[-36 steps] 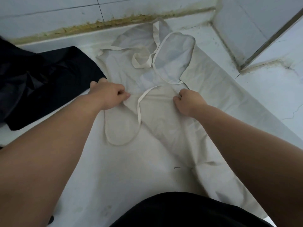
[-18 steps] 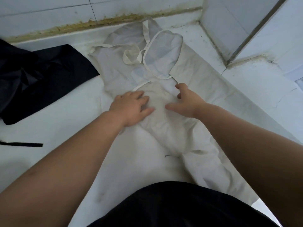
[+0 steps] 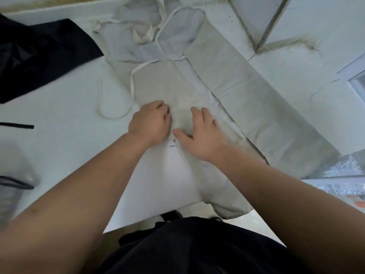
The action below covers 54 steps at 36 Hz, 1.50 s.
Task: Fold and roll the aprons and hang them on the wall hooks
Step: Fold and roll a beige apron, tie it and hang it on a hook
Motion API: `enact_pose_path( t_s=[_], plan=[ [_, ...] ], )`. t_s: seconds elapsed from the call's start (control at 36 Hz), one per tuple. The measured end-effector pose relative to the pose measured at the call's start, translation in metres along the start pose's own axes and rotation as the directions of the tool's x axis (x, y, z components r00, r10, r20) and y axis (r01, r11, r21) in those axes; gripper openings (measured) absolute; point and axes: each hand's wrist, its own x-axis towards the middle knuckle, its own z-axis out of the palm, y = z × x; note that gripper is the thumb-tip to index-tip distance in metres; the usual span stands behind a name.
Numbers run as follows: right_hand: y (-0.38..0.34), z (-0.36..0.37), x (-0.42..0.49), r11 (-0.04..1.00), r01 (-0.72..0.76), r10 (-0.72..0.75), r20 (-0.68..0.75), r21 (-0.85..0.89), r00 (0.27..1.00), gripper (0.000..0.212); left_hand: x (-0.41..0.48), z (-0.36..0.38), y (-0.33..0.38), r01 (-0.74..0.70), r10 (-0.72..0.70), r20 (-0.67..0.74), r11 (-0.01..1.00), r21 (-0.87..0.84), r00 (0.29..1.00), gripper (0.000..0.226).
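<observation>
White apron lies lengthwise on the counter. It runs from the far edge by the wall down to the near edge, and its hem end droops over near the right corner. It's already folded into a long strip with layers stacked.

Both hands are on the middle of the strip, close together but not touching. The right hand is flat, fingers spread and thumb out, pressing the cloth. The left hand has its fingers bent down onto the fabric. Can't tell if it's pinching a fold or just pressing.

My read is that this step is flattening the fold before the roll. To do it well:
- press from the centre outward along the strip to push air and wrinkles out
- line up the long edges first, since the right-hand layer looks offset
- tuck in the loose tie loop lying off the left side of the strip, or it will trail out of the roll
- the neck strap at the far end probably should stay free for the hook

The cloth looks thin and limp, so the layers are likely to creep unless one hand anchors them.

Surroundings: the counter is white. A black cloth is bunched at the far left corner, probably another apron. A black strap lies at the left edge. The tiled wall behind has stained joints, and there's a foil-like sheet past the right edge. No hooks in view.
</observation>
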Motion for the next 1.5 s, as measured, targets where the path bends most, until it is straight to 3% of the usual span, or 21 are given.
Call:
enact_pose_path(
  t_s=[0.06,0.08,0.14,0.17,0.22,0.28,0.33,0.42,0.56,0.69,0.78,0.83,0.89,0.97,1.08,1.17,1.25,1.31,1.42,1.5],
  plan=[
    [0.010,0.002,-0.011,0.999,0.037,-0.038,0.025,0.016,0.999,0.090,-0.009,0.009,0.000,0.050,-0.049,-0.011,0.999,0.022,0.999,0.044],
    [0.013,0.002,-0.019,0.997,0.076,-0.075,-0.029,0.014,0.997,0.088,-0.014,0.012,0.000,0.064,-0.062,-0.047,0.997,0.035,0.997,0.042],
    [0.017,0.003,-0.029,0.982,0.184,-0.191,-0.226,-0.051,0.955,0.068,-0.023,0.014,0.004,0.139,-0.137,-0.132,0.990,0.006,0.982,0.039],
    [0.017,0.002,-0.034,0.971,0.210,-0.233,-0.239,-0.118,0.943,0.059,-0.028,0.015,0.006,0.190,-0.194,-0.165,0.981,-0.040,0.967,0.038],
    [0.015,0.001,-0.041,0.923,0.234,-0.259,-0.044,-0.305,0.965,0.049,-0.037,0.017,0.009,0.179,-0.207,-0.234,0.975,-0.133,0.950,0.037],
    [0.015,0.002,-0.044,0.887,0.247,-0.224,0.105,-0.391,0.969,0.043,-0.045,0.016,0.016,0.076,-0.111,-0.227,0.984,-0.158,0.967,0.043],
    [0.015,0.001,-0.046,0.895,0.252,-0.216,0.137,-0.368,0.967,0.033,-0.052,0.016,0.022,0.037,-0.048,-0.119,0.995,-0.094,0.992,0.041],
    [0.014,-0.004,-0.047,0.888,0.282,-0.210,0.224,-0.363,0.952,0.022,-0.055,0.014,0.024,0.069,-0.068,0.009,0.997,-0.021,0.998,0.042],
    [0.018,-0.015,-0.050,0.874,0.354,-0.169,0.475,-0.332,0.864,0.031,-0.046,0.007,0.023,0.123,-0.125,0.118,0.992,0.020,0.985,0.045],
    [0.024,-0.024,-0.054,0.912,0.359,-0.206,0.537,-0.198,0.818,0.035,-0.043,0.007,0.024,0.146,-0.185,0.177,0.967,0.211,0.967,0.047],
    [0.028,-0.025,-0.059,0.962,0.261,-0.193,0.475,-0.081,0.859,0.029,-0.046,0.010,0.025,0.233,-0.280,0.184,0.942,0.242,0.942,0.057],
    [0.031,-0.026,-0.061,0.963,0.258,-0.192,0.464,-0.082,0.865,0.030,-0.056,0.012,0.027,0.293,-0.305,0.057,0.943,0.155,0.951,0.055],
    [0.036,-0.028,-0.063,0.911,0.352,-0.196,0.527,-0.214,0.827,0.054,-0.069,0.014,0.036,0.342,-0.341,-0.078,0.940,-0.001,0.937,0.053],
    [0.051,-0.031,-0.063,0.831,0.404,-0.118,0.587,-0.384,0.801,0.077,-0.089,0.019,0.050,0.339,-0.374,-0.111,0.908,-0.245,0.921,0.044],
    [0.069,-0.023,-0.057,0.874,0.279,-0.085,0.440,-0.398,0.894,0.073,-0.111,0.028,0.060,0.352,-0.431,-0.143,0.854,-0.382,0.891,0.036],
    [0.061,-0.017,-0.061,0.891,0.244,-0.148,0.265,-0.382,0.953,0.070,-0.133,0.030,0.072,0.369,-0.520,-0.178,0.771,-0.519,0.835,0.021],
    [0.053,-0.009,-0.071,0.861,0.291,-0.261,0.129,-0.416,0.957,0.051,-0.165,0.038,0.089,0.395,-0.539,-0.086,0.708,-0.586,0.838,0.022],
    [0.053,-0.006,-0.077,0.889,0.293,-0.252,0.157,-0.353,0.955,0.044,-0.183,0.045,0.099,0.415,-0.499,0.006,0.713,-0.565,0.867,0.034],
    [0.060,-0.004,-0.088,0.950,0.288,-0.264,0.184,-0.120,0.947,0.036,-0.197,0.063,0.123,0.459,-0.431,0.244,0.517,-0.722,0.869,0.042],
    [0.065,-0.009,-0.093,0.953,0.300,-0.281,0.260,-0.037,0.924,0.037,-0.198,0.079,0.131,0.521,-0.389,0.369,0.434,-0.735,0.844,0.040]
  ],
)
